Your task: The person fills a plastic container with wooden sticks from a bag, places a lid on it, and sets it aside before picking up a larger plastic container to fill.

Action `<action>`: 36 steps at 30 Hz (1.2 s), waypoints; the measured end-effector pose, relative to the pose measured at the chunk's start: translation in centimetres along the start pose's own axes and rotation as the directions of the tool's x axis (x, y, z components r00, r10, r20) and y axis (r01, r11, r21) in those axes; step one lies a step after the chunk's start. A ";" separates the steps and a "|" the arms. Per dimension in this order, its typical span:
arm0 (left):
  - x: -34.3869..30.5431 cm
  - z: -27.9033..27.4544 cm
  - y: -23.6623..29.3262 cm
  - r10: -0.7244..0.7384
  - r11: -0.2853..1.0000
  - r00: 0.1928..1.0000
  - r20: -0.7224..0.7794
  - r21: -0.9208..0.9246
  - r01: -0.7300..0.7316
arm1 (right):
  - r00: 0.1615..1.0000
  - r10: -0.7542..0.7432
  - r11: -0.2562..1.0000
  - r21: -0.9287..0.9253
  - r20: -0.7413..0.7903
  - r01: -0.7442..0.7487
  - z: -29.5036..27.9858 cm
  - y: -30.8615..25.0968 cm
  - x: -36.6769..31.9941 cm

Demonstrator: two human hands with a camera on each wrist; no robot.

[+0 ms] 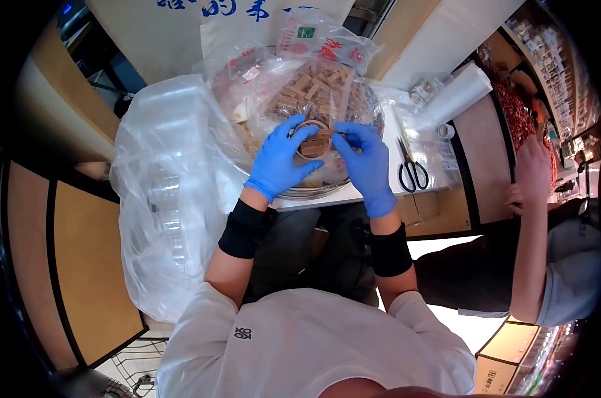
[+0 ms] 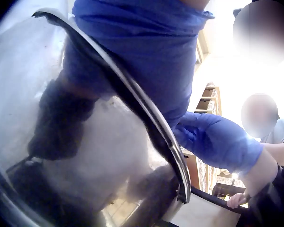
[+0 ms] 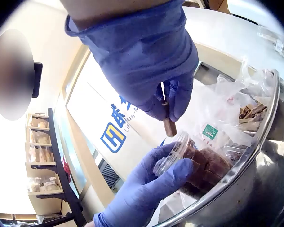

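Both hands wear blue gloves and work over a large metal basin (image 1: pixel 313 194). My left hand (image 1: pixel 284 162) grips a clear plastic jar (image 3: pixel 181 145) round its side, near the mouth. Brown slabs (image 3: pixel 209 172) are packed inside the jar, which leans in the right wrist view. Just above the jar's mouth, my right hand (image 3: pixel 151 75) pinches a short brown bar (image 3: pixel 169 126) between thumb and fingers. Behind the jar, a heap of similar brown bars (image 1: pixel 313 86) lies on clear plastic in the basin. In the left wrist view, the basin's rim hides much of the left glove (image 2: pixel 137 61).
At left stands a big plastic bag (image 1: pixel 161 119) of stacked clear containers. Black-handled scissors (image 1: pixel 413 176), a white roll of plastic (image 1: pixel 456 96) and a small white ring (image 1: pixel 445 131) lie right of the basin. Another person's arm (image 1: pixel 531 232) is at far right.
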State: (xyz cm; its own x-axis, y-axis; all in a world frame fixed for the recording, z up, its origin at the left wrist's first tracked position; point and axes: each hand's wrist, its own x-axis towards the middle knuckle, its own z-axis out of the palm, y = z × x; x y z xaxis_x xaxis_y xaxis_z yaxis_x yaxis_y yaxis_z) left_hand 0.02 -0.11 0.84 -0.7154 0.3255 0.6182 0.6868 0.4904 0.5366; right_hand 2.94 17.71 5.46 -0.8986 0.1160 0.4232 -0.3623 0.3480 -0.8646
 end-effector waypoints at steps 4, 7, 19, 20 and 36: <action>0.0 -0.2 0.2 -0.090 0.976 0.996 -0.024 -0.202 0.083 | 0.995 0.099 0.995 0.027 0.025 -0.100 0.1 1.0 0.0; -0.1 -0.2 0.2 -0.128 0.971 0.992 -0.017 -0.204 0.122 | 0.997 -0.017 0.985 -0.172 0.080 0.030 -0.4 1.4 0.3; -0.1 0.0 0.0 -0.119 0.983 0.992 -0.031 -0.147 0.113 | 0.908 -0.271 0.884 -0.290 0.320 0.367 0.3 0.6 2.2; -0.1 0.0 -0.1 -0.130 0.980 0.991 -0.032 -0.158 0.124 | 0.904 -0.284 0.864 -0.322 0.321 0.386 0.5 0.8 2.2; -0.2 -0.1 0.0 -0.077 0.982 0.996 -0.051 -0.175 0.067 | 0.923 -0.214 0.626 -0.681 0.320 0.381 1.3 -1.7 0.8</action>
State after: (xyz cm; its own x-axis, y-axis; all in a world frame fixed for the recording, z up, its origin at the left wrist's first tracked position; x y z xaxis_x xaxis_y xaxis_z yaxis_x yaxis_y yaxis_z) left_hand 0.16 -0.29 0.80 -0.7584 0.2456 0.6037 0.6495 0.3619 0.6687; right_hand 2.54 16.02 6.92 -0.8310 -0.2654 0.4889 -0.4008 0.8951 -0.1953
